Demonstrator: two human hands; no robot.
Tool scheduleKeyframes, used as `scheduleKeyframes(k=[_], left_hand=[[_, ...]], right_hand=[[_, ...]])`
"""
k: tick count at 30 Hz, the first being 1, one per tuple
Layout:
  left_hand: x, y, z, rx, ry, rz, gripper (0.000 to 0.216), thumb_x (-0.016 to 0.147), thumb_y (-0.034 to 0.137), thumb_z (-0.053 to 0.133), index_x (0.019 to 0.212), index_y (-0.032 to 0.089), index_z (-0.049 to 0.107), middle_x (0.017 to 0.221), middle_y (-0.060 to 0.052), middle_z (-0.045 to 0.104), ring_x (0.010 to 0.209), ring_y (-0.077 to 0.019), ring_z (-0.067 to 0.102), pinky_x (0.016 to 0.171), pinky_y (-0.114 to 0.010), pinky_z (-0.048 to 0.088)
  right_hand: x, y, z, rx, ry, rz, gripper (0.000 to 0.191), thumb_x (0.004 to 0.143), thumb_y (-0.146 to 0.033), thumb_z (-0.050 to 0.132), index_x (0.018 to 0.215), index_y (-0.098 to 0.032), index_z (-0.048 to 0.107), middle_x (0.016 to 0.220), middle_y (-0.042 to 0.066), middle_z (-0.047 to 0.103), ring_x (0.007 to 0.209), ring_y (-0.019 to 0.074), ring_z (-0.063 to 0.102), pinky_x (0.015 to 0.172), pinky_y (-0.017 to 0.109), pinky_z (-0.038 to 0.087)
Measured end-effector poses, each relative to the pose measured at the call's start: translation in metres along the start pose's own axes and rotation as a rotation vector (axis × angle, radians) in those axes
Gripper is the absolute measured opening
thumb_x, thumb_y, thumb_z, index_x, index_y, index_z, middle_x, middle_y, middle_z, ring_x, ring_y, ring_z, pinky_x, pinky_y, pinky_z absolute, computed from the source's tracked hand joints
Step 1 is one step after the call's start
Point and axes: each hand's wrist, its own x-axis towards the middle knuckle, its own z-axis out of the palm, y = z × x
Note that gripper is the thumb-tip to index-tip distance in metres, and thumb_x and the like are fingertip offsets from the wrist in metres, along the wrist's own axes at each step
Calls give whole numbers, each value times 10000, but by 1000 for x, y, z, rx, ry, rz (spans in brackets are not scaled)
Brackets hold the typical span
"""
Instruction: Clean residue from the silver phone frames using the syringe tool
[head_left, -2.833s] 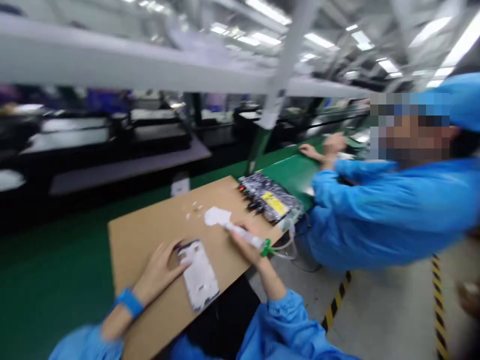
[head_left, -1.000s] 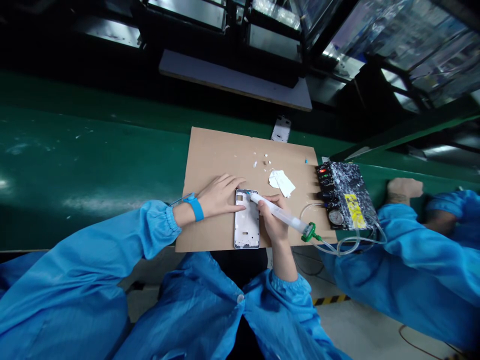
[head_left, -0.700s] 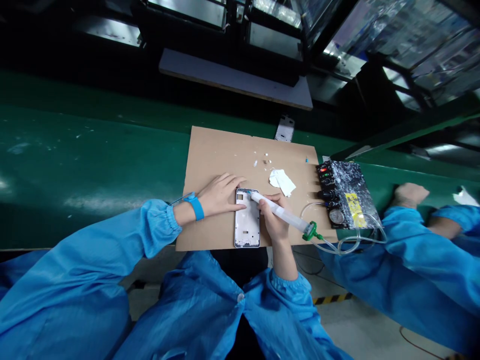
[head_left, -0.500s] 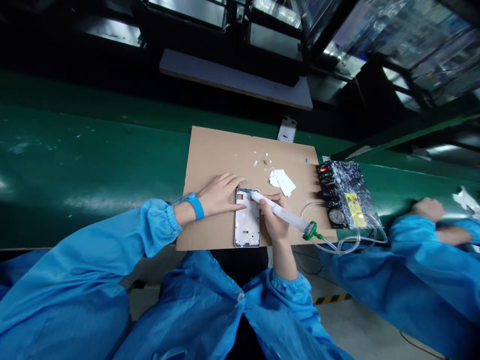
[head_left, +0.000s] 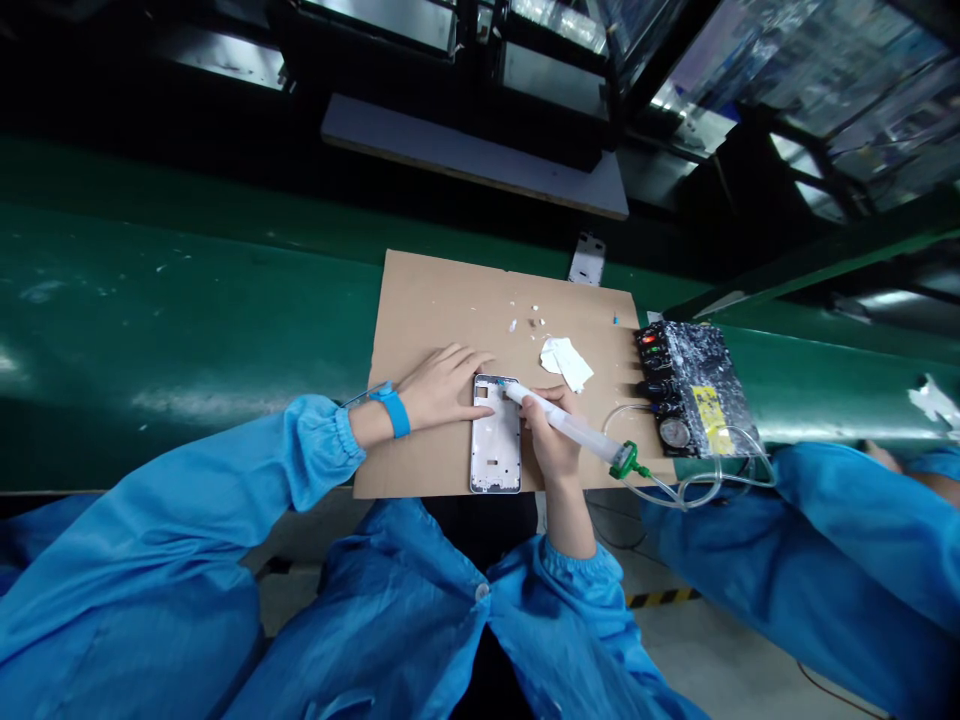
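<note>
A phone frame point(head_left: 496, 455), pale inside with a dark rim, lies flat on a brown cardboard sheet point(head_left: 435, 310). My left hand point(head_left: 444, 388) rests at its left side, fingers stretched out and the thumb reaching over the left edge. In my right hand point(head_left: 553, 430) is a dispensing syringe point(head_left: 574, 428) with a white, cloudy barrel, held tilted like a pen. Its blue tip sits at the upper part of the phone frame; whether it touches cannot be made out. A green cap point(head_left: 624, 460) joins the syringe's rear end to clear tubing point(head_left: 679, 492).
Right of the cardboard stands a black dispenser box point(head_left: 701, 375) with a gauge. White wipes point(head_left: 568, 362) and small scraps lie beyond the phone frame. Another metal plate point(head_left: 587, 260) lies at the cardboard's far edge. A co-worker's blue sleeve point(head_left: 832, 500) is at the right.
The metal plate at the far edge has shifted slightly right. The co-worker's arm at the right has moved, and that hand is now mostly hidden. My hands stay nearly where they were.
</note>
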Motion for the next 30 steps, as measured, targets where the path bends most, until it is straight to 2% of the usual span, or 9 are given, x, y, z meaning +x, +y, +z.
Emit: scheduleKeyframes(k=[7, 14, 23, 30], left_hand=[[0, -2, 2, -5, 13, 12, 753, 1016, 595, 931, 1621, 253, 642, 1408, -114, 787, 1343, -390, 717, 1229, -582, 587], [0, 1, -1, 7, -6, 3, 781, 1012, 569, 953, 1630, 206, 642, 1426, -139, 788, 1367, -397, 718, 1249, -569, 578], [0, -1, 0, -9, 9, 12, 749, 1019, 604, 928, 1619, 250, 653, 1429, -126, 790, 1346, -395, 722, 1231, -582, 583], [0, 0, 0, 1, 0, 0, 766, 1019, 601, 923, 1627, 224, 648, 1456, -147, 787, 1358, -402, 709, 1247, -592, 575]], right_hand=[[0, 1, 0, 10, 19, 7, 463, 966, -699, 913, 963, -273, 733, 835, 13, 806, 755, 209, 733, 676, 321, 577], [0, -1, 1, 17, 30, 17, 459, 960, -687, 912, 946, -276, 708, 812, -2, 789, 753, 206, 721, 715, 333, 581], [0, -2, 1, 20, 29, 9, 460, 962, -687, 902, 941, -281, 686, 791, -5, 766, 716, 196, 684, 658, 309, 540], [0, -1, 0, 42, 21, 16, 470, 966, -688, 912, 942, -278, 684, 768, -10, 754, 697, 195, 684, 685, 323, 554]])
